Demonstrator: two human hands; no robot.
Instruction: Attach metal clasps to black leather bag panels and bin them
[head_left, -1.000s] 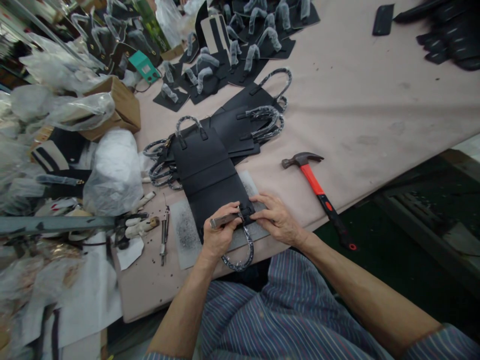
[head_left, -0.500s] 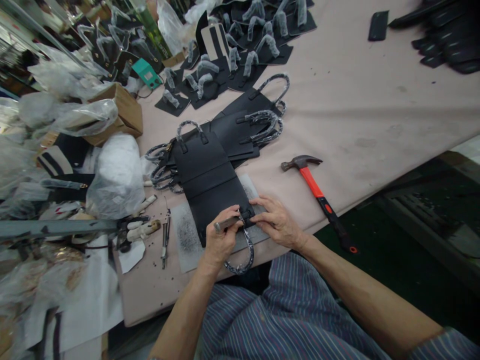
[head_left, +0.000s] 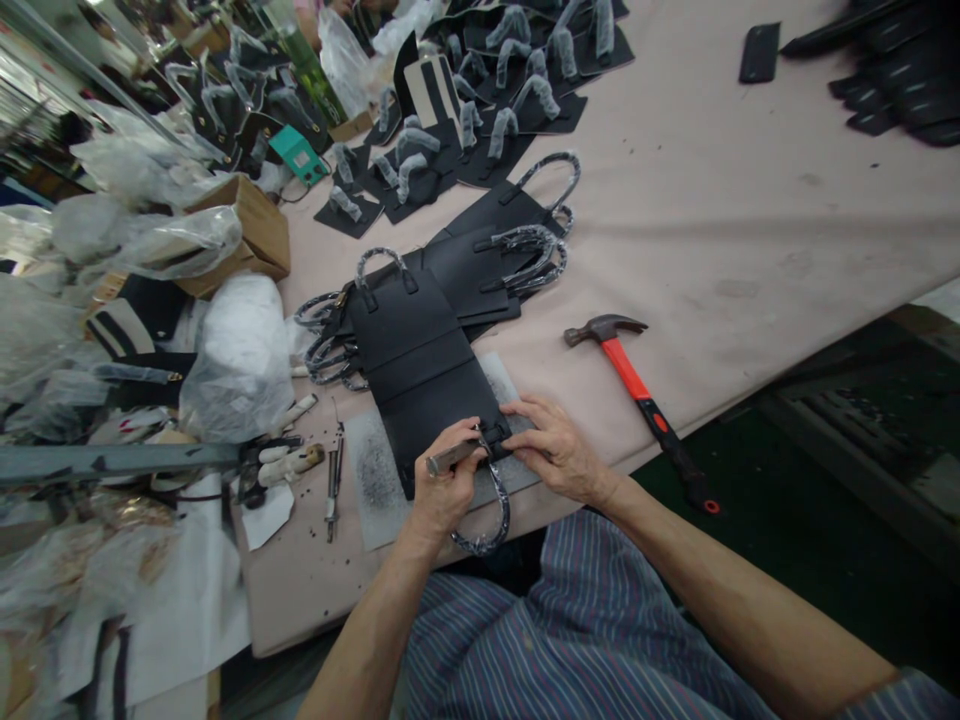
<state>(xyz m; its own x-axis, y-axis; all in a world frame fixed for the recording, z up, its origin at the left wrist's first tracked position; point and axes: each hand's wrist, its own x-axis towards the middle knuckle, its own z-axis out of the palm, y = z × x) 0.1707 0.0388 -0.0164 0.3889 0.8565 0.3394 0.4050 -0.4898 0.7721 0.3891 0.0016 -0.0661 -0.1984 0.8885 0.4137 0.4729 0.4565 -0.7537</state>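
Left hand (head_left: 448, 482) is gripping a metal hand tool (head_left: 450, 456), right hand (head_left: 553, 448) holding the handle tab (head_left: 495, 434) between them, apparently for steadiness.

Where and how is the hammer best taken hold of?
The hammer is probably best held by its black grip, coming from the near right side: the grip juts past the edge of the table, open underneath, while the metal head rests on top.
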